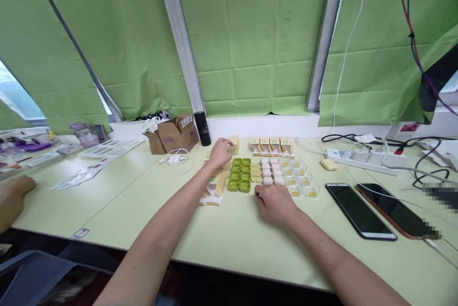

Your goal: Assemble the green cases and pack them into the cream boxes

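Observation:
My left hand (220, 154) reaches across a group of small cream boxes (222, 181), its fingers bent against an upright small box (234, 142) at the far end. Fingers curled in, my right hand (276, 202) lies on the table just in front of some white and pale pink pieces (267, 180); anything inside it is hidden. Between the hands, square green cups (244, 185) stand in two columns. Next to them is a strip of small yellowish pieces (255, 173). Clear cups with yellow centres (295, 190) sit to the right.
More open boxes (275, 146) stand in a row behind. Two phones (361, 210) and a power strip (368, 155) with cables lie at right. A cardboard box (178, 134) and black cylinder (202, 129) stand back left. Another person's hand (16, 198) shows at far left.

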{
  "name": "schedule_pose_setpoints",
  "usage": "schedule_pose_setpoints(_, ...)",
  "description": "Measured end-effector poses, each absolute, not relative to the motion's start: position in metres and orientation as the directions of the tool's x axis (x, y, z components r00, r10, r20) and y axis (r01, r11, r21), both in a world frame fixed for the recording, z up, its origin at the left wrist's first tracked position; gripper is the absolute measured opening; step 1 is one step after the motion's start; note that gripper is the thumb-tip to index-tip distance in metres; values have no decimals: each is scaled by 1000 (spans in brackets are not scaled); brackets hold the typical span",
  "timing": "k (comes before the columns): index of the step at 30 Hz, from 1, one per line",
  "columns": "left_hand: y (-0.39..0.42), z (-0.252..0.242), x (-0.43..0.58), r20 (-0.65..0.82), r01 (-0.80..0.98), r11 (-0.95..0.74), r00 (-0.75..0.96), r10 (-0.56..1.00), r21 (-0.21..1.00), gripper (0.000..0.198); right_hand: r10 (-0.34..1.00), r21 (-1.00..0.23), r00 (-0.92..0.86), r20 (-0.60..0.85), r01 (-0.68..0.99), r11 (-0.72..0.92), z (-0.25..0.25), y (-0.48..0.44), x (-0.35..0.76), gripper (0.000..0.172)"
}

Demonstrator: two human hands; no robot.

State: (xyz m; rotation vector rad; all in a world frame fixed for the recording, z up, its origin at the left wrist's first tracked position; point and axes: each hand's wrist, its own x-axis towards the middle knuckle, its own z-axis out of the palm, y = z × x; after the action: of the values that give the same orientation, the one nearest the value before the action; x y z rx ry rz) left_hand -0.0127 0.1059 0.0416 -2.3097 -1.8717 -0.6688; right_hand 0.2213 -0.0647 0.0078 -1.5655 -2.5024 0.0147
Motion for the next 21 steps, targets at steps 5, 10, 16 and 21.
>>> schedule_pose_setpoints(5,52,44,3,561,839,-426,184,807,337,26,881,-118,-450,149,876,468,5,-66,219,27)
schedule_pose_setpoints(10,1,31,11,555,806,-523,310,772,277,17,882,-116,-456,117,876,468,1,-65,219,23)
schedule_pose_setpoints(16,-20,15,2,365,805,-561,472,803,192,9,878,-143,-470,90,867,478,-1,-62,220,18)
schedule_pose_setpoints(21,-24,17,4,287,827,-551,505,814,109,6,876,-160,-475,85,861,483,-2,-61,221,17)
